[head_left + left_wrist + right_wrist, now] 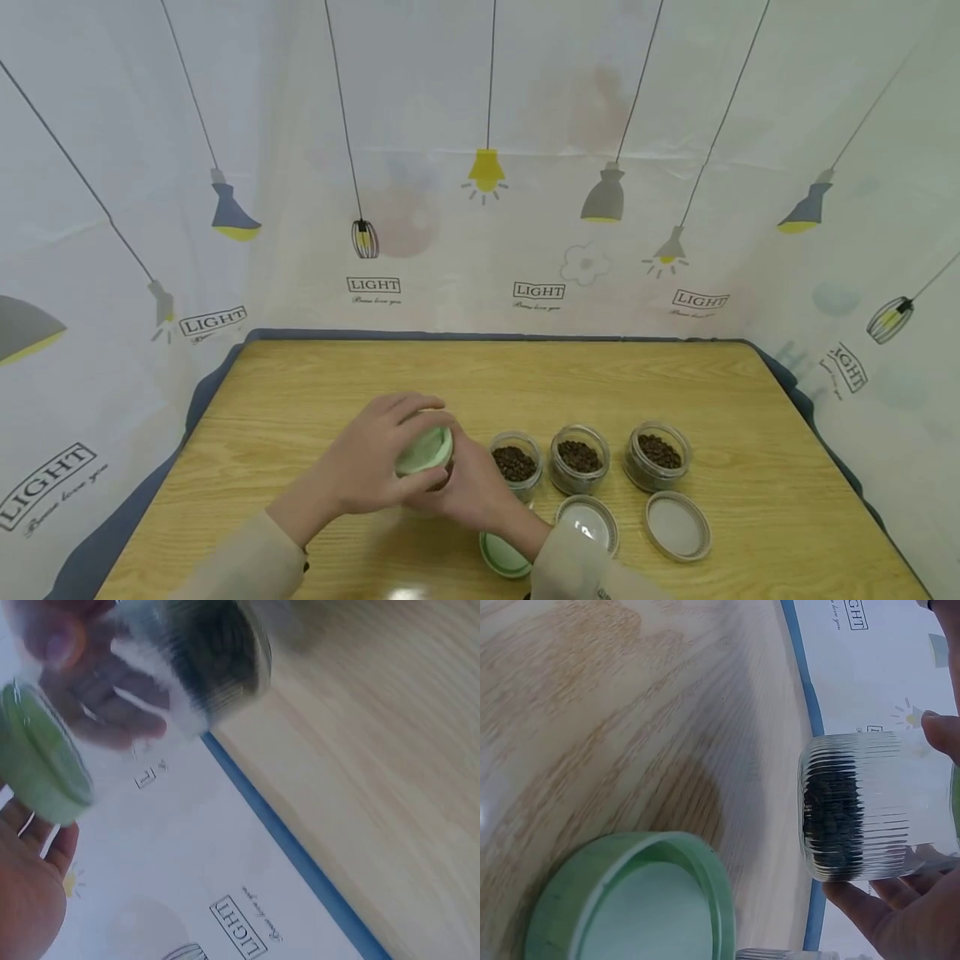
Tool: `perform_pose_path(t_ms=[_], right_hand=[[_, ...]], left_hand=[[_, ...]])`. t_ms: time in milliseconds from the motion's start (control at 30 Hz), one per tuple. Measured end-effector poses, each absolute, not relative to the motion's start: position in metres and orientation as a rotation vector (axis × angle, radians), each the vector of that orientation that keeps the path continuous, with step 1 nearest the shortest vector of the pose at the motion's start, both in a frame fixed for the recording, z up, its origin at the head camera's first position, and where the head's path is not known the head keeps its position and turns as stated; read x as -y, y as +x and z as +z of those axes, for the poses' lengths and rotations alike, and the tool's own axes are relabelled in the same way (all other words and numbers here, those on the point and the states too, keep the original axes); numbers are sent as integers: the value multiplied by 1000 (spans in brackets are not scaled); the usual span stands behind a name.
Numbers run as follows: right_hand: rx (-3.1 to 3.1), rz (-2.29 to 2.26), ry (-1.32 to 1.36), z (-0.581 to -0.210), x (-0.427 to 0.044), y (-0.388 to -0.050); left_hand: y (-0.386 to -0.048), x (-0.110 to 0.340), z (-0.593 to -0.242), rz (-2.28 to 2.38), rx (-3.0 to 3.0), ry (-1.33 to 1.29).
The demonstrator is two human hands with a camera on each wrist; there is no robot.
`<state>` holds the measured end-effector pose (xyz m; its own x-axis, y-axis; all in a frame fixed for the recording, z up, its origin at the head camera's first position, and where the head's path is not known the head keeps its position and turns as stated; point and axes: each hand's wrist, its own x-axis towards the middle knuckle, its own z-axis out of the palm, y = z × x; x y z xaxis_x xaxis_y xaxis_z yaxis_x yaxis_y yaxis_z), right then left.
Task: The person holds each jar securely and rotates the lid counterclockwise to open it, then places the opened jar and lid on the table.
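Note:
My left hand (pixel 378 454) grips a green lid (pixel 426 451) from above, its fingers and thumb spread round the rim. In the left wrist view the lid (pixel 45 750) stands tilted, a little apart from the jar's mouth. My right hand (pixel 476 487) holds a clear ribbed glass jar (pixel 885 776) round its side. Dark coffee beans (pixel 832 814) fill roughly the lower half of it. The jar is raised off the table; in the head view the hands hide most of it.
Three open glass jars of coffee beans, a left one (pixel 531 485), a middle one (pixel 573 483) and a right one (pixel 647 482), stand right of my hands. Before them lie a green lid (pixel 504 556) and two pale lids (pixel 588 521) (pixel 677 527) on the wooden table (pixel 315 375).

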<state>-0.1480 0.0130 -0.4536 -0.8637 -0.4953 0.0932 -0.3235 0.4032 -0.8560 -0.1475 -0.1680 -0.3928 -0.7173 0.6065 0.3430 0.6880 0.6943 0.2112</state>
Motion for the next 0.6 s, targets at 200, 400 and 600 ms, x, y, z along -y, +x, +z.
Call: perform_pose_path(t_ms=[200, 400, 600], right_hand=[[-2494, -1455, -701, -453, -14, -146], [-2467, -1479, -748, -455, -15, -146], [-2445, -1505, -737, -455, -14, -145]], left_hand=[[-152, 176, -388, -456, 2703, -1158], [-154, 174, -388, -439, 2681, -1195], [-155, 171, -388, -418, 2685, -1159]])
